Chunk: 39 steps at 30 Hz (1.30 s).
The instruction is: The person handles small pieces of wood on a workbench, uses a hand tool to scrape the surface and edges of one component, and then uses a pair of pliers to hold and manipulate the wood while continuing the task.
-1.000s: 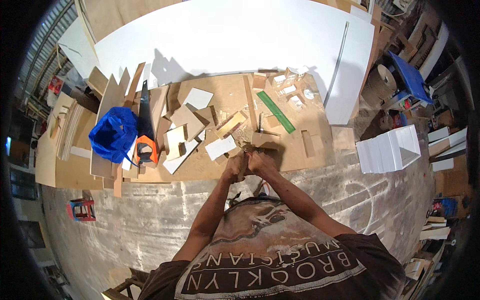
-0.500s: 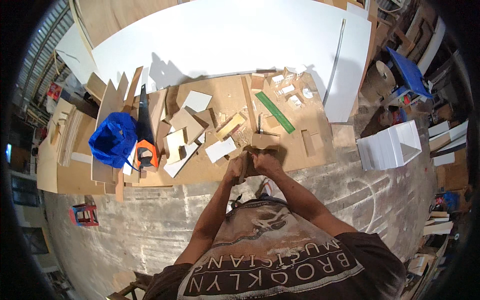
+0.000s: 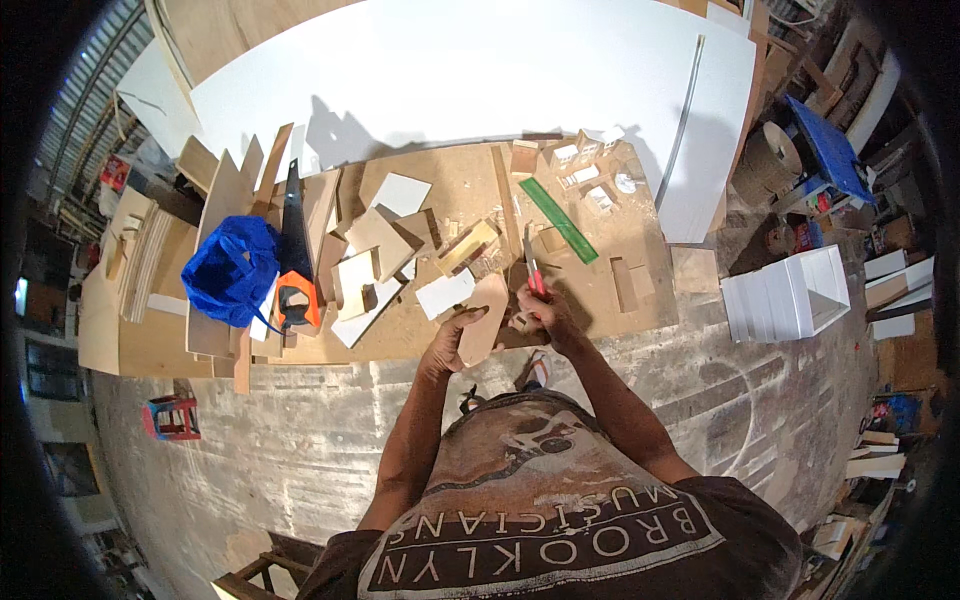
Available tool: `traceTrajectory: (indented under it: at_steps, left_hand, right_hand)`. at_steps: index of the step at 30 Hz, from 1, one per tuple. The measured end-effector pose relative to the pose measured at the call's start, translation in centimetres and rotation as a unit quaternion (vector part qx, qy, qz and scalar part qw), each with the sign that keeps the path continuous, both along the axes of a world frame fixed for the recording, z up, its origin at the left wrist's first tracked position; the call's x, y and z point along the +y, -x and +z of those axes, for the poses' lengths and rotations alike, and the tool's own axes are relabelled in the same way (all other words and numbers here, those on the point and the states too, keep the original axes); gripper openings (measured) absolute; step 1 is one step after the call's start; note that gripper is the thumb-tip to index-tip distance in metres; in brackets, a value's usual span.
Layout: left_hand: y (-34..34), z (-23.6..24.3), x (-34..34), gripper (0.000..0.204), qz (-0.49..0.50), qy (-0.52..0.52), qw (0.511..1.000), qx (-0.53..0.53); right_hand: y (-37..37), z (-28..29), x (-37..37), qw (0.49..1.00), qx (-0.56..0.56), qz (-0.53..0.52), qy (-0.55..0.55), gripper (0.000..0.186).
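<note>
My left hand (image 3: pixel 450 340) grips a small pale wooden piece (image 3: pixel 483 316) with a rounded end, tilted above the workbench's near edge. Just to its right, my right hand (image 3: pixel 550 315) is closed on a red-handled tool (image 3: pixel 536 280) with a slim metal blade pointing away from me. Around them on the workbench (image 3: pixel 630 300) lie white and brown offcuts (image 3: pixel 440 295), a yellowish block (image 3: pixel 465 247), a long green strip (image 3: pixel 557 220) and some small cut wooden shapes (image 3: pixel 598 200).
A blue bag (image 3: pixel 230 270) and an orange-handled saw (image 3: pixel 295 295) rest at the bench's left. A large white panel (image 3: pixel 460 70) lies behind. Nested white boxes (image 3: pixel 785 300) stand at the right. A red-and-blue stool (image 3: pixel 170 415) is on the floor at lower left.
My hands have separated. The wooden piece is now turned with its pale face up in my left hand, and the red-handled tool has come into clear view, raised in my right hand.
</note>
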<state>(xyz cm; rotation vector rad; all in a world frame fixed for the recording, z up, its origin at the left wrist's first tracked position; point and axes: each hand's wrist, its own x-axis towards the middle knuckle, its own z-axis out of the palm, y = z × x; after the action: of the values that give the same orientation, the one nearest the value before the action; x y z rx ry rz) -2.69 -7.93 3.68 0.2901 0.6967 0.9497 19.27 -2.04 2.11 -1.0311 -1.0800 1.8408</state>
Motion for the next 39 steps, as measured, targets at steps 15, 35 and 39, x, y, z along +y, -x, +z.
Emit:
traceTrajectory:
  at_steps: [15, 35, 39]
  left_hand:
    - [-1.5, 2.2, -0.3, 0.035, 0.044, -0.093, 0.992, 0.068]
    - [-3.1, 0.8, -0.6, 0.057, 0.078, -0.178, 0.946, 0.258]
    - [-3.0, 0.2, -0.7, 0.064, 0.063, -0.166, 0.935, 0.308]
  right_hand:
    - [0.8, 5.4, -0.2, 0.996, 0.082, 0.022, 0.028, 0.025]
    - [1.0, 3.7, -3.7, 0.886, -0.301, -0.011, -0.353, 0.031]
    - [0.9, 2.4, -3.8, 0.867, -0.32, 0.016, -0.382, 0.029]
